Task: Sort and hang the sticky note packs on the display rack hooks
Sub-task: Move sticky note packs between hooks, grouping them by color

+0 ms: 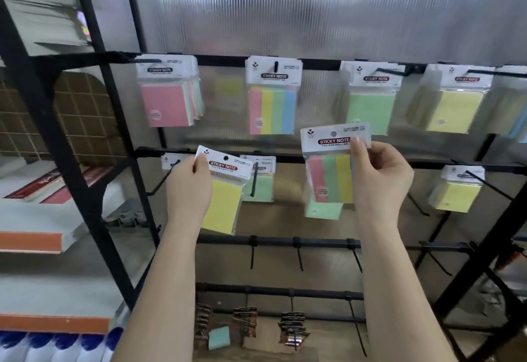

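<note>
Two packs are being held up in front of the display rack (pixel 285 159), one in each hand. The yellow pack (pixel 224 194) is pinched at the top-left corner of its white header card by the left hand (pixel 189 187); its long axis runs top to bottom but it's tipped a bit, header up and leaning right, bottom swinging back toward the forearm. The striped pack (pixel 330 166) is gripped along its right edge by the right hand (pixel 379 182), thumb on the header, and it's held pretty much upright with the punch hole at the top and the pink, green and yellow stripes running vertically. A green pack (pixel 323 209) is peeking out just behind and below it, and whether it's held too or hanging on a hook can't really be told. Neither held pack is on a hook. Up on the top rail a pink pack (pixel 166 104), a four-colour pack (pixel 272 110), a pale green pack (pixel 370 110) and a yellow hung pack (pixel 456 110) are hung header-up, all blurred, so the small print can't be read. The far-right pack is cut off by the frame edge, and the stuff on the bottom hooks (pixel 292 327) is too dark to make out.
</note>
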`<action>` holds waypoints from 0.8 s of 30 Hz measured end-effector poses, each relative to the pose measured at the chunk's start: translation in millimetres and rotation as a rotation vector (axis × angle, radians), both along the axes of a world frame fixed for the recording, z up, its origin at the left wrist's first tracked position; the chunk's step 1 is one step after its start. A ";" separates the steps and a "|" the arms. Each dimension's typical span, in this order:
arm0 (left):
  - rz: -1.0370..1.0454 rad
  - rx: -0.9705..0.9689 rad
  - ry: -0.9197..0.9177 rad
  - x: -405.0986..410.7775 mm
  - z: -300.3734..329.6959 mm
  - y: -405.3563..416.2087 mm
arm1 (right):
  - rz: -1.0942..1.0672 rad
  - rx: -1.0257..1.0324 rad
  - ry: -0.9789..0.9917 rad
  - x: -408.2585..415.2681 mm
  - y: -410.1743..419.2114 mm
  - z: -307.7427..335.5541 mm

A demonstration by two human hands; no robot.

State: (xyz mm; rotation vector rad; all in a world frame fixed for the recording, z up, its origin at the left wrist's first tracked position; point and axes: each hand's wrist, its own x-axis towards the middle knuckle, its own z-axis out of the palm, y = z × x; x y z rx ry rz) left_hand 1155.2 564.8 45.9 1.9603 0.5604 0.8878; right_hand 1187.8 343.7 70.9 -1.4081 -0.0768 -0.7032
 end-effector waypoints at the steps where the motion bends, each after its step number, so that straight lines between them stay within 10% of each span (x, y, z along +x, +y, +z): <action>1: -0.001 0.011 -0.002 -0.4 -0.1 9.1 | 0.000 0.016 -0.007 -0.8 9.7 1.7; 24: -0.100 -0.002 -0.075 0.2 9.6 70.5 | 0.014 0.165 -0.059 20.8 100.2 72.9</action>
